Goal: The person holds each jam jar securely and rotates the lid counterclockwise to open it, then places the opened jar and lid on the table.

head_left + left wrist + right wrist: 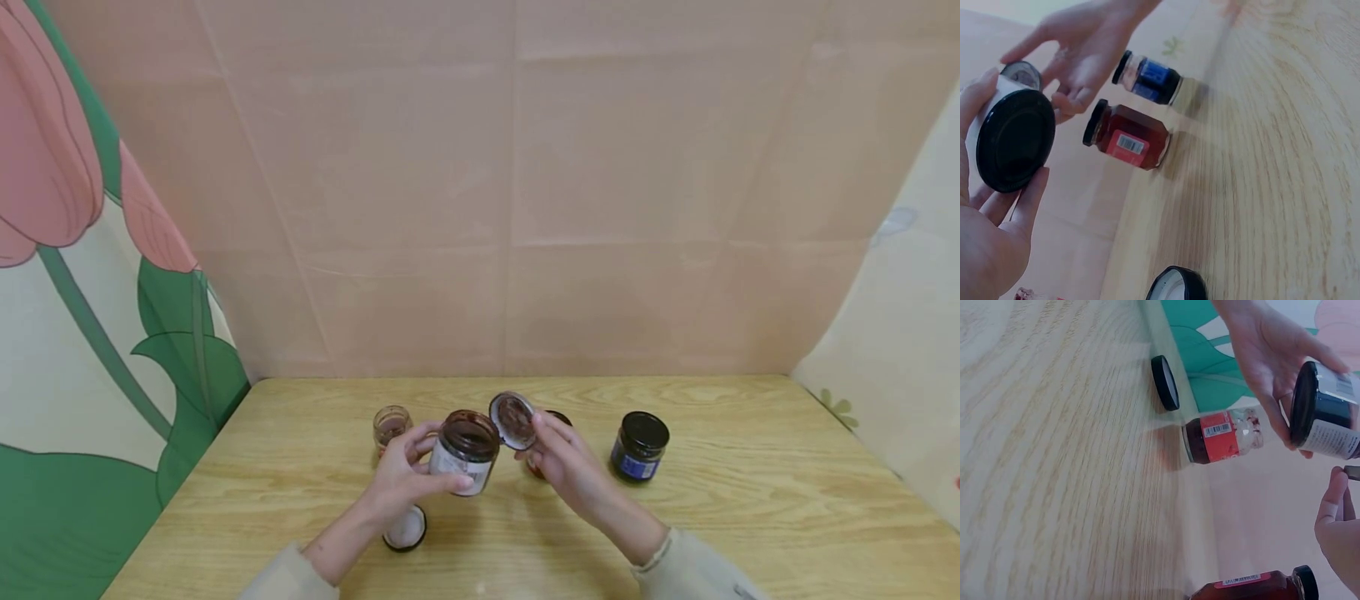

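Above the table my left hand grips a dark jar with a white label, thumb across the front and fingers round the far side. The jar is uncapped and tilted, its rim smeared brown. Its black base faces the left wrist view. Just right of the mouth, my right hand pinches a round lid by its edge. The lid's brown-smeared inner face is turned toward the head view. Below the left wrist, another black-rimmed lid lies on the table, pale inside up.
An uncapped glass jar with a red label stands behind my left hand. A capped red-brown jar is partly hidden behind my right hand in the head view. Farther right stands a black-lidded jar with a blue label. All are on the wooden table.
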`<state>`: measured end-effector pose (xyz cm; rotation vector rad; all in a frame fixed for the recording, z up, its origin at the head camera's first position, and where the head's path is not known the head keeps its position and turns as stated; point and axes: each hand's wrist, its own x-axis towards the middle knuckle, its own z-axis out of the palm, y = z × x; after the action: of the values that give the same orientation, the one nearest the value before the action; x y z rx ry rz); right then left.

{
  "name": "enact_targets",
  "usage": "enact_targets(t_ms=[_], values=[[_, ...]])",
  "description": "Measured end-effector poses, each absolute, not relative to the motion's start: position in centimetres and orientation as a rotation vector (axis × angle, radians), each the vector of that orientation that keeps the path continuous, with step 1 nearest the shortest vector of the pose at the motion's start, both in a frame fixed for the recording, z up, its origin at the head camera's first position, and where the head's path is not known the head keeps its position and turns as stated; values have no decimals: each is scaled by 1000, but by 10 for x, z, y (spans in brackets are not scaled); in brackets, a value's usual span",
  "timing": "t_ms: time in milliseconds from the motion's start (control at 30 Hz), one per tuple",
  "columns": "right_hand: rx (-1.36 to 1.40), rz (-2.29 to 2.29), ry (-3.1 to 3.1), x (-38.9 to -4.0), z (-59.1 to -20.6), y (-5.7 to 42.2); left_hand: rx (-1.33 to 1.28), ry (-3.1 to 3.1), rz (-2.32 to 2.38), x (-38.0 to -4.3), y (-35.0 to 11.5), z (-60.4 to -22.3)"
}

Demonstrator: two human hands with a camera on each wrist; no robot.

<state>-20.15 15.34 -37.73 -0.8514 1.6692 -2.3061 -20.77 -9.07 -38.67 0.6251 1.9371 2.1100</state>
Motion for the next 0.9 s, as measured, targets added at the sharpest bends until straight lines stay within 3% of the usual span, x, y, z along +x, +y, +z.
enact_targets(t_ms=[900], values=[[-38,-2491,1653,-203,-374,146,448,1986,2208,-210,-84,-383]])
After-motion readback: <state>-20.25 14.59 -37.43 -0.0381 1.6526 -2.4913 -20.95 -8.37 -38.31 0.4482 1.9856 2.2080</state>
